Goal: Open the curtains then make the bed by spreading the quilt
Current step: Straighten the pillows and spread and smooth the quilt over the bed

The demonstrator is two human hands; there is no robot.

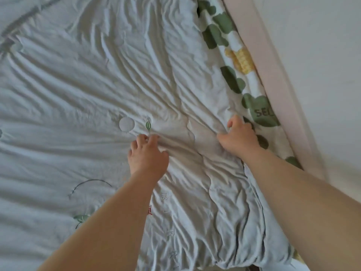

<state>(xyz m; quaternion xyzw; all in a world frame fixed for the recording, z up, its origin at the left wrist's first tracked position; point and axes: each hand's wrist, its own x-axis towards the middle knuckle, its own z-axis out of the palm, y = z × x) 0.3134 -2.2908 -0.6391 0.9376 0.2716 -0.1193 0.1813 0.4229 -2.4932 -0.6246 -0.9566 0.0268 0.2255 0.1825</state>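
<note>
It is the spreading step — the left hand [147, 153] pinches a fold of the wrinkled quilt [97, 85] lying over the bed [277, 79], the right hand [239, 136] grips its edge beside the patterned sheet [252, 106] — next, I think, both must pull it flat.

Soft, even daylight fills the view, bright without glare. Creases in the quilt [78, 85] carry gentle shadows, deepest toward 5 o'clock. Motion blur smears the quilt at 11 o'clock and the bed frame [273, 75] at 3 o'clock. The wall [322, 45] at 1 o'clock looks nearly washed out. Wide-angle distortion bows the bed frame and stretches the forearms [109, 222] toward 6 and 4 o'clock.
</note>
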